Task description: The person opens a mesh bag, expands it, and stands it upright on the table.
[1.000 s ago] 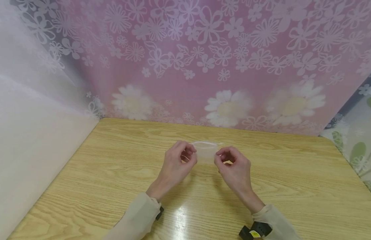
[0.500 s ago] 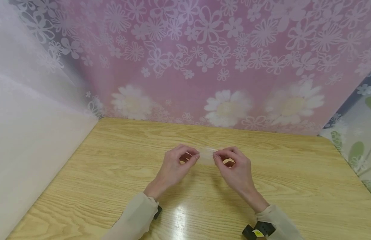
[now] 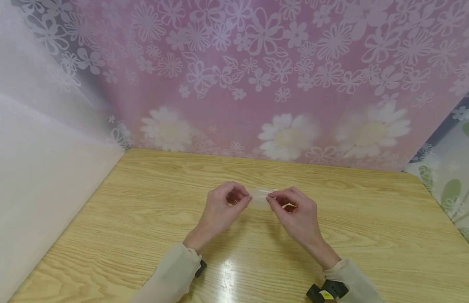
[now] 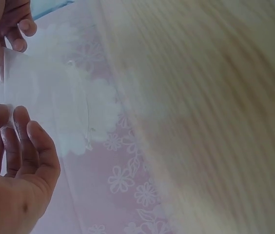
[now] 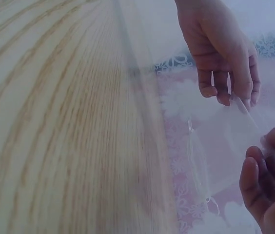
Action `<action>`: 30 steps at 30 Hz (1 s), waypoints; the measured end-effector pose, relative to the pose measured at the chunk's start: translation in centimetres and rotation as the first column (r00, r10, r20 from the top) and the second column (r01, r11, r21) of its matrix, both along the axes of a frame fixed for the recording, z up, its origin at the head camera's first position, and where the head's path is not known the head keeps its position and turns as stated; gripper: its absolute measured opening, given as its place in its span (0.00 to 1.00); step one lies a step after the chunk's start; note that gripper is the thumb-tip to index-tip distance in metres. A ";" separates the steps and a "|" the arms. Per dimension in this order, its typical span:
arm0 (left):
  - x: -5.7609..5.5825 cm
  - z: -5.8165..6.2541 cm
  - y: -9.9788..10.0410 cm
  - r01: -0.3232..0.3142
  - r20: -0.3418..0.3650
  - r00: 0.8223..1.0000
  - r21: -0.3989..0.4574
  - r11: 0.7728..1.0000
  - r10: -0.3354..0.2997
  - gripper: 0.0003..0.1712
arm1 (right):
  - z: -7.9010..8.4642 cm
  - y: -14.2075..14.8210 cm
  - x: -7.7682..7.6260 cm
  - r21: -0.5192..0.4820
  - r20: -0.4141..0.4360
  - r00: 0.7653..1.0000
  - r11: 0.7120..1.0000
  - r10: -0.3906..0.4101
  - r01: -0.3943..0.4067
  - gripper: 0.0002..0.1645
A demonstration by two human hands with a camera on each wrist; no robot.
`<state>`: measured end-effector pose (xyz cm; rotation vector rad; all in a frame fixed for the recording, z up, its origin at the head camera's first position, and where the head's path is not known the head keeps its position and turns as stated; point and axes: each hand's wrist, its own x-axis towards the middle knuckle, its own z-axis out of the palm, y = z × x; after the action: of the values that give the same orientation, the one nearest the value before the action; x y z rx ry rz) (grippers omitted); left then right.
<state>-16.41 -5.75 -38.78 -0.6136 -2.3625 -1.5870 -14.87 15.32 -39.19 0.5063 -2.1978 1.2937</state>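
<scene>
A small, translucent white bag [image 3: 260, 204] is stretched between my hands, just above the tabletop. My left hand [image 3: 225, 206] pinches one side of it between thumb and index finger. The opposite side is pinched by my right hand [image 3: 298, 212] in the same manner. In the left wrist view, the bag [image 4: 49, 97] hangs as a thin, see-through sheet. Along its lower edge in the right wrist view, the bag [image 5: 220, 151] shows a fine white string with small loops at the corners. Fingertips hide the pinched corners.
A wood-grain table [image 3: 143, 219] lies beneath my hands. A pink curtain with flowers [image 3: 219, 97] hangs behind its far edge. On the left stands a pale sheet [image 3: 49, 147], and on the right a leaf-patterned one [image 3: 454, 189].
My hands have drawn slightly closer together. The bag's far edge, bowed upward a second ago, now lies lower and flatter. Both hands keep pinching the bag.
</scene>
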 end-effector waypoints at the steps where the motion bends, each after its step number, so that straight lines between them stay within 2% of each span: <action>1: 0.0 0.0 0.0 -0.002 -0.007 1.000 0.001 1.000 0.002 0.03 | -0.1 0.0 0.0 -0.005 -0.018 1.000 1.000 0.001 -0.001 0.10; 4: -0.1 0.0 0.0 -0.002 -0.024 1.000 0.002 1.000 0.003 0.03 | -0.2 -0.1 -0.1 -0.029 -0.048 0.999 1.000 -0.005 0.003 0.10; 7: -0.1 0.0 0.1 -0.001 -0.008 1.000 0.002 1.000 0.001 0.03 | -0.3 -0.3 -0.2 -0.047 -0.037 0.999 0.999 -0.006 0.004 0.10; 12: 0.0 0.0 0.1 0.004 0.037 0.999 0.005 1.000 -0.004 0.06 | 0.1 -0.3 0.0 -0.085 0.036 0.999 0.996 0.016 -0.013 0.12; 17: -0.1 0.0 0.0 -0.018 0.036 0.999 0.003 1.000 0.018 0.05 | 0.3 -0.1 0.0 -0.123 0.143 0.990 0.992 0.011 0.006 0.14; 21: -0.1 -0.2 0.0 -0.035 0.036 0.999 0.031 0.999 0.033 0.03 | 0.2 0.0 0.0 -0.127 0.210 0.978 0.992 0.007 0.021 0.09; 26: -0.1 -0.3 0.2 -0.008 0.028 1.000 0.049 0.999 0.007 0.02 | 0.0 -0.1 0.0 -0.137 0.189 0.982 0.990 -0.006 0.032 0.03; 30: 0.0 -0.2 0.3 0.008 0.028 1.000 0.015 1.000 -0.008 0.04 | -0.1 -0.2 -0.1 -0.190 0.173 0.985 0.981 -0.003 0.037 0.05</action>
<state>-16.40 -5.41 -38.98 -0.6024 -2.3691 -1.6247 -14.96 15.07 -39.25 0.3062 -2.1774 1.5715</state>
